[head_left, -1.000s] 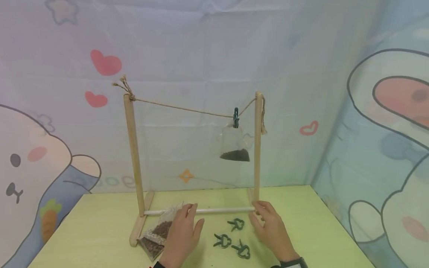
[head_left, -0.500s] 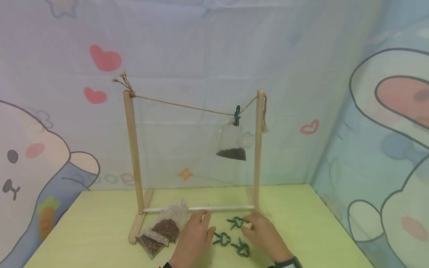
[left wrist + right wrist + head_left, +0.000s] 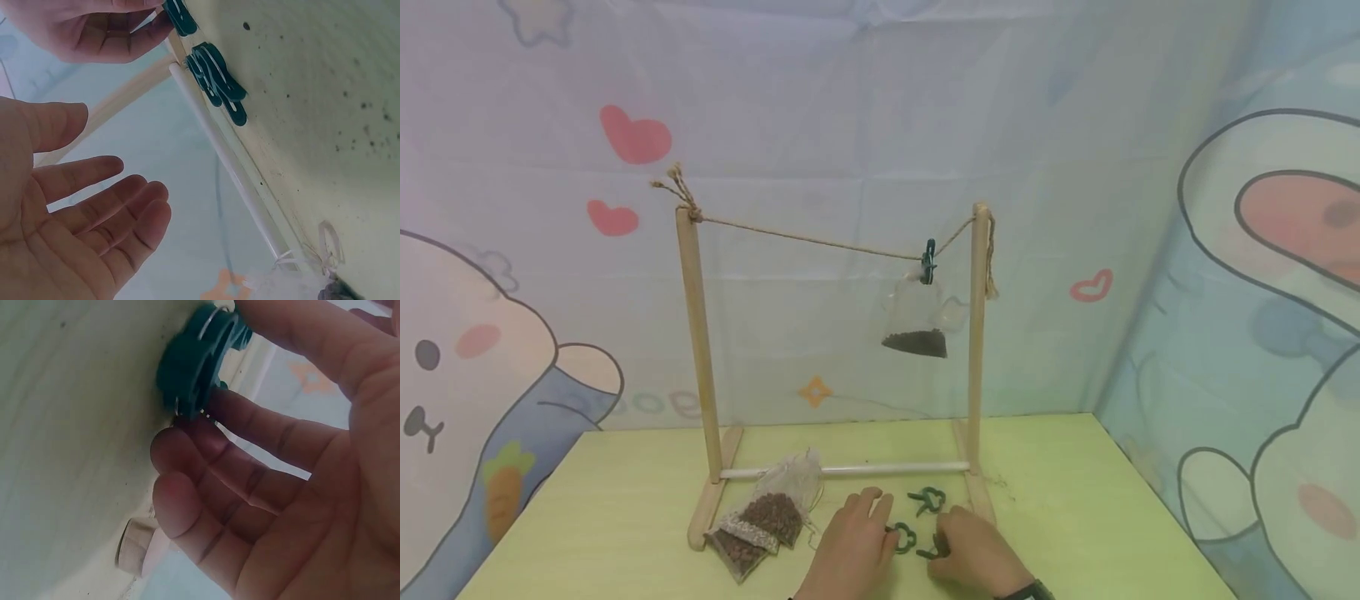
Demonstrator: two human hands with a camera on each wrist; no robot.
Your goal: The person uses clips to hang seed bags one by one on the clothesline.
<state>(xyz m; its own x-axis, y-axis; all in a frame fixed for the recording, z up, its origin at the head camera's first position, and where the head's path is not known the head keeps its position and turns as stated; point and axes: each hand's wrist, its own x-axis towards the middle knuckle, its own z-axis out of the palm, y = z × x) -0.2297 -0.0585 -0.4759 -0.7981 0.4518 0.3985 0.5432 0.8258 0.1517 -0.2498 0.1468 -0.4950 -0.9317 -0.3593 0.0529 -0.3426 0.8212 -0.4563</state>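
My right hand (image 3: 973, 546) pinches a green spring clip (image 3: 194, 365) low at the tabletop, between thumb and fingers. In the left wrist view that clip (image 3: 181, 17) pokes out beneath the right fingertips. My left hand (image 3: 853, 540) is open, fingers loosely spread, and overlaps part of a second green clip (image 3: 907, 537) in the head view. A third clip (image 3: 931, 500) lies farther back. Up on the twine (image 3: 805, 241), another green clip (image 3: 928, 265) holds a clear bag (image 3: 916, 342) of dark granules.
A wooden frame has a left post (image 3: 698, 342), a right post (image 3: 977, 342) and a white crossbar (image 3: 895, 469). Left of my left hand lie overlapping clear bags: one with brown pebbles (image 3: 775, 515), one with pale grains (image 3: 748, 532), one with dark pieces (image 3: 737, 554).
My right hand has come from the right post's foot down to the nearest clip and pinched it. My left hand has shifted right, away from the bags, towards the clips.
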